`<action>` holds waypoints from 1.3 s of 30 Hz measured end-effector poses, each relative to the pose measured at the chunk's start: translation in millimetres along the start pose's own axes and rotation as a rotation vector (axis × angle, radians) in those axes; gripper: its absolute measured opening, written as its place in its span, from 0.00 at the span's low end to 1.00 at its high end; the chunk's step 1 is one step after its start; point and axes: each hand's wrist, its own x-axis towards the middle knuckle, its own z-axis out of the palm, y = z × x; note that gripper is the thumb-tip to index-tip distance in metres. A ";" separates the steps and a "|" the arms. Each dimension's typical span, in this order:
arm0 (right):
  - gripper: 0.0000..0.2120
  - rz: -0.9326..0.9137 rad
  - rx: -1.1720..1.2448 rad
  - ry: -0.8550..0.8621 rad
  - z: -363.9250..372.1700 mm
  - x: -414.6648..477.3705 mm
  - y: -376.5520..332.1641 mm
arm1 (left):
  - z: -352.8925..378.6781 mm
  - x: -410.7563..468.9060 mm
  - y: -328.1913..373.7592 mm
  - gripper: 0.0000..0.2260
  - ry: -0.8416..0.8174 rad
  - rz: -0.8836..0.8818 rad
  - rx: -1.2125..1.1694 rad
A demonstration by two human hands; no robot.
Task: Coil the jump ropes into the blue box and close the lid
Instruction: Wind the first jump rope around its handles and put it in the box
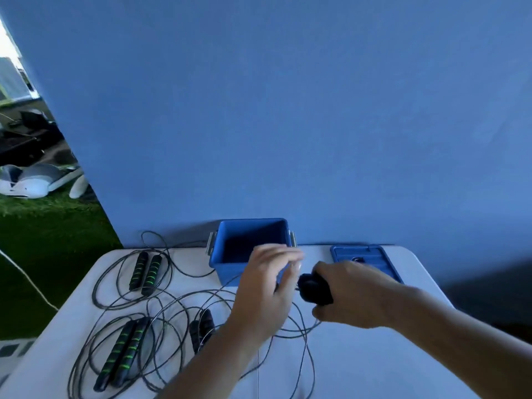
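The blue box (227, 263) stands open at the table's back edge, its inside dark. Its blue lid (374, 260) lies flat to the right of it. My right hand (348, 295) grips a pair of black jump rope handles (312, 287) in front of the box. My left hand (264, 289) is just left of those handles, fingers pinched around the thin black cord that leaves them; motion blur hides the contact. Three more jump ropes lie loose on the table: handles at the back left (145, 273), the front left (122, 352) and the middle (201, 328).
Loose black cord (172, 318) loops across the white table (359, 364) from the left side to under my arms. A blue wall stands right behind the box. Off the table's left edge is green turf with white objects (34, 180).
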 end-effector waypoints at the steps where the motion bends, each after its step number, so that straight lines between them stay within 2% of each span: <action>1: 0.17 -0.032 -0.069 0.035 -12.5 -7.5 -3.2 | -1.8 9.3 6.7 0.21 -0.076 -0.046 -0.022; 3: 0.14 -0.080 -0.179 0.089 -36.4 -22.9 -10.0 | -3.6 25.5 14.8 0.26 -0.239 -0.205 -0.067; 6: 0.13 -0.163 -0.308 0.149 -58.4 -37.5 -12.8 | -8.5 43.3 21.4 0.38 -0.354 -0.392 -0.127; 8: 0.14 -0.220 -0.404 0.208 -65.0 -41.2 -9.7 | -15.0 47.6 31.9 0.40 -0.412 -0.474 -0.244; 11: 0.17 -0.318 -0.542 0.311 -70.1 -43.9 -2.1 | -27.6 49.9 53.0 0.45 -0.626 -0.514 -0.394; 14: 0.17 -0.377 -0.620 0.404 -75.1 -46.0 4.4 | -34.9 45.8 60.9 0.47 -0.719 -0.484 -0.476; 16: 0.18 -0.396 -0.641 0.458 -78.3 -45.7 8.4 | -37.9 43.3 63.2 0.45 -0.740 -0.464 -0.552; 19: 0.20 -0.420 -0.623 0.514 -81.0 -44.6 15.1 | -40.1 37.4 69.5 0.34 -0.720 -0.466 -0.656; 22: 0.21 -0.408 -0.568 0.580 -82.3 -45.4 21.4 | -40.5 32.2 74.5 0.25 -0.658 -0.408 -0.648; 26: 0.23 -0.351 -0.308 0.612 -79.1 -52.2 27.0 | -46.1 29.6 83.4 0.18 -0.575 -0.341 -0.556; 29: 0.22 -0.315 -0.043 0.645 -70.9 -56.5 29.3 | -51.3 28.1 88.4 0.17 -0.562 -0.311 -0.546; 35: 0.20 -0.365 0.641 0.613 -54.5 -63.7 36.4 | -51.2 24.4 97.5 0.18 -0.529 -0.274 -0.616; 39: 0.31 -0.435 1.100 0.662 -43.4 -61.8 30.9 | -43.4 21.2 101.4 0.19 -0.500 -0.270 -0.627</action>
